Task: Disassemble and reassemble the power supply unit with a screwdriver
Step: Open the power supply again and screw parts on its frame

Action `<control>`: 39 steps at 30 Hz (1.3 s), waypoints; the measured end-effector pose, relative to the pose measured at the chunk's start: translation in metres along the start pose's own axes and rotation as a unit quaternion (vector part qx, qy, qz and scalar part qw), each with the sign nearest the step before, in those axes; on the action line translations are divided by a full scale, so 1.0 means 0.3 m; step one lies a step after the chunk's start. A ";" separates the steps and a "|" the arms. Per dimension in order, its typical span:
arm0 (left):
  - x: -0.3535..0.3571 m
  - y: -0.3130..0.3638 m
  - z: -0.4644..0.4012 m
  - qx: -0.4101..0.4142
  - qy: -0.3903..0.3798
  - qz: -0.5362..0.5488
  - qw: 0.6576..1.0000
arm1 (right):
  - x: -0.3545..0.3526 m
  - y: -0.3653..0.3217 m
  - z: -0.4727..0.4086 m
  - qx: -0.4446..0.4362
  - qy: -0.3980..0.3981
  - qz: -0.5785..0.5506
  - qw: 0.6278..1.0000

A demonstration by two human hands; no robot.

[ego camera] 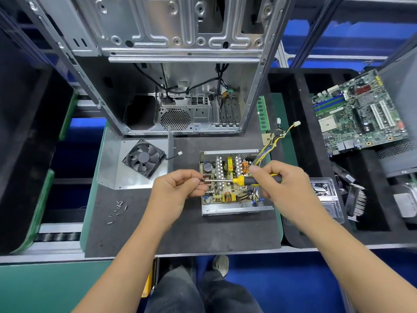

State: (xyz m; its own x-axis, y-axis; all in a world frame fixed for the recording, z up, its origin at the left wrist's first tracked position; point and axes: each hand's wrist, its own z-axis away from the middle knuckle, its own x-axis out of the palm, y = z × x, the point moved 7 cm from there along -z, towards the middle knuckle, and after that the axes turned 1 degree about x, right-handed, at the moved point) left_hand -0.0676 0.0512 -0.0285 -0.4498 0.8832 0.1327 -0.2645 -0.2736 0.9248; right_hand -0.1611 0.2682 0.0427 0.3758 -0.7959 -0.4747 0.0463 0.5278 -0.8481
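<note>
Screws (118, 207) lie loose left of the left hand (180, 190), which pinches the tip of the screwdriver (239, 180) gripped by the right hand (284, 188) over the opened power supply unit (230, 184), probably seating a screw for refastening.

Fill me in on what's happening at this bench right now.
A person is working on an opened power supply unit lying on the black mat, its cover off and circuit board exposed. The right hand grips a yellow and black screwdriver held level above the unit, while the left hand pinches at the tip of its shaft. A loose fan rests on a metal panel to the left, small screws lie on the mat, and an empty computer case stands behind.
</note>
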 end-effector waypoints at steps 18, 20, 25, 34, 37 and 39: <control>0.139 0.044 -0.005 0.036 -0.053 -0.064 0.996 | 0.004 0.153 0.016 0.145 0.023 -0.446 0.883; 0.165 0.052 -0.007 0.033 -0.052 -0.067 0.996 | -0.005 0.171 0.016 0.157 0.035 -0.450 0.878; 0.223 0.058 -0.017 0.013 -0.064 -0.078 0.995 | -0.045 0.212 0.002 0.165 0.072 -0.449 0.875; 0.279 0.040 -0.034 -0.026 -0.066 -0.072 0.995 | -0.079 0.267 -0.008 0.164 0.086 -0.470 0.863; 0.250 0.061 -0.038 0.006 -0.031 -0.115 0.993 | -0.107 0.277 -0.015 0.153 0.104 -0.478 0.859; 0.237 0.131 -0.055 0.103 0.013 -0.219 0.970 | -0.145 0.288 -0.017 0.145 0.128 -0.483 0.854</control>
State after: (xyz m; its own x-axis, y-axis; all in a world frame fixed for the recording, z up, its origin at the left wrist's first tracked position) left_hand -0.1242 0.0971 0.0113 -0.3540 0.8872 -0.2959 -0.2601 0.2105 0.9424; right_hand -0.1783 0.3469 -0.0113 -0.1809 -0.9209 0.3454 0.4615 -0.3896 -0.7970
